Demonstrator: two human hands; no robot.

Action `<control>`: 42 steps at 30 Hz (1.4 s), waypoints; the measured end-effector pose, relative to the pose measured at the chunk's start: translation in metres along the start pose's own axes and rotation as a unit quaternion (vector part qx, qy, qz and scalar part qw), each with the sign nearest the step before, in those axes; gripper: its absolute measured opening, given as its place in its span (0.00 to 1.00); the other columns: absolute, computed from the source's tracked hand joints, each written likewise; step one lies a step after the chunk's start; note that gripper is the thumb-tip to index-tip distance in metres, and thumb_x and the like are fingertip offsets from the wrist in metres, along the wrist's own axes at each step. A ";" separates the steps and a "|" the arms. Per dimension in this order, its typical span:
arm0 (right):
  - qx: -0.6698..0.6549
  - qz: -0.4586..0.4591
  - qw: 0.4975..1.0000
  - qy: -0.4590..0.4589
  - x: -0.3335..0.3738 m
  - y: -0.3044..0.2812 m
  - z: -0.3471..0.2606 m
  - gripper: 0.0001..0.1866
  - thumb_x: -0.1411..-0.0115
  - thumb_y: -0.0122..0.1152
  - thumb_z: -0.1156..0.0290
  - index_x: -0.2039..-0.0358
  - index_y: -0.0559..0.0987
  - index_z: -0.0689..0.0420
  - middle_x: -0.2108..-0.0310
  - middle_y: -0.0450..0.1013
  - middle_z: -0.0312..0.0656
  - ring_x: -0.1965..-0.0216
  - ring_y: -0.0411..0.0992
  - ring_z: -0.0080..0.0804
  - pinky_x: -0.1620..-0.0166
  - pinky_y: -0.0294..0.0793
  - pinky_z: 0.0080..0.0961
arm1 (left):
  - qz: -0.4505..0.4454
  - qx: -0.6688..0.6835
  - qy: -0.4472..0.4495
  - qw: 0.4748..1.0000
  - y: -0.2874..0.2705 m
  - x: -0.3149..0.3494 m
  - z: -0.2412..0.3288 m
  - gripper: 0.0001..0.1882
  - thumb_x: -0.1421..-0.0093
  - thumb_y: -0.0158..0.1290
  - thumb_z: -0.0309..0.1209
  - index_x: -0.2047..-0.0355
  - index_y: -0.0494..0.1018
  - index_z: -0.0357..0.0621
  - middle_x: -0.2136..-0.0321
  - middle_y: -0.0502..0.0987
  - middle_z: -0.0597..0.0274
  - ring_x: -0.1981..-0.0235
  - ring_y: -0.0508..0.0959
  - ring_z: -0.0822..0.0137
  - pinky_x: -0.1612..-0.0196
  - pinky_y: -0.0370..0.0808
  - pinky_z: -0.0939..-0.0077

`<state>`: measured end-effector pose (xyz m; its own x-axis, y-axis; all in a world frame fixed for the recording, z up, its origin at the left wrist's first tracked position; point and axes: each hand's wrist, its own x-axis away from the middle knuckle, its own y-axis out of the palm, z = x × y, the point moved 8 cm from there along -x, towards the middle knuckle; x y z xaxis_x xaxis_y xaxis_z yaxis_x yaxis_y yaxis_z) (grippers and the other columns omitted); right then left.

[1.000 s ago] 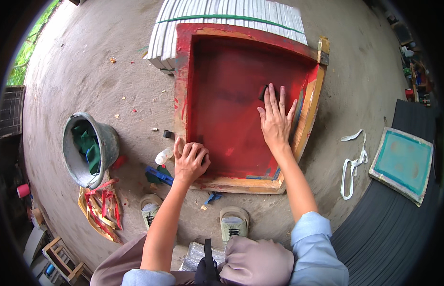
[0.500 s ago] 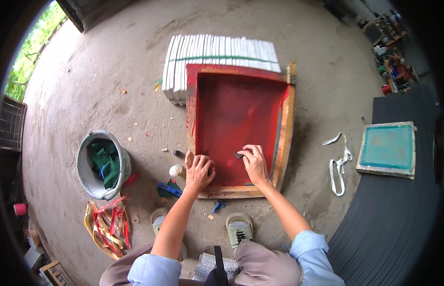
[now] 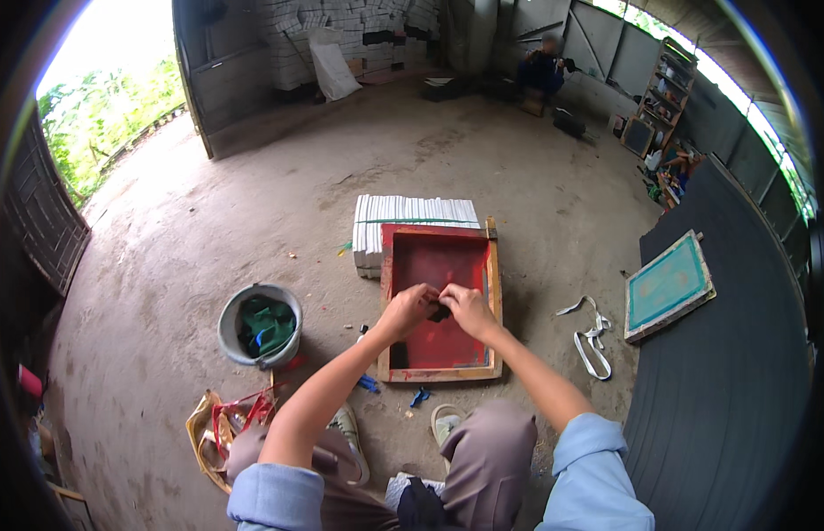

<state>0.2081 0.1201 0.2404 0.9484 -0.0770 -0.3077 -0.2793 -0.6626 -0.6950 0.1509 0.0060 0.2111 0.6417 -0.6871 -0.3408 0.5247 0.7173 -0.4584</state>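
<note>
Fingers [image 3: 454, 293] bent, my left hand [image 3: 411, 310] and right hand [image 3: 469, 310] both pinch a small black thing [image 3: 439, 312]. It is over the middle of the red screen [image 3: 443, 257], between the left and right edges of the wooden frame [image 3: 495, 305]. A white stack [image 3: 416, 212] is by the frame's far left corner. Left of the frame, a bucket [image 3: 227, 334] holds green cloth [image 3: 266, 320].

Wide fisheye view from head height, tilted downward and forward
</note>
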 end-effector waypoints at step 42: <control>0.201 0.169 0.936 0.235 0.104 0.109 0.257 0.11 0.46 0.63 0.77 0.60 0.77 0.58 0.59 0.69 0.42 0.55 0.70 0.40 0.54 0.71 0.34 | 0.015 -0.393 -0.021 0.919 0.102 0.080 -0.208 0.07 0.53 0.58 0.33 0.73 0.73 0.60 0.73 0.71 0.77 0.63 0.72 0.73 0.50 0.56 0.60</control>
<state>0.2379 0.2314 -0.0342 0.7305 -0.6133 -0.3004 -0.5203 -0.2150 -0.8265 0.1395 0.0004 -0.0339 0.6792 -0.6515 -0.3379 -0.0483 0.4197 -0.9064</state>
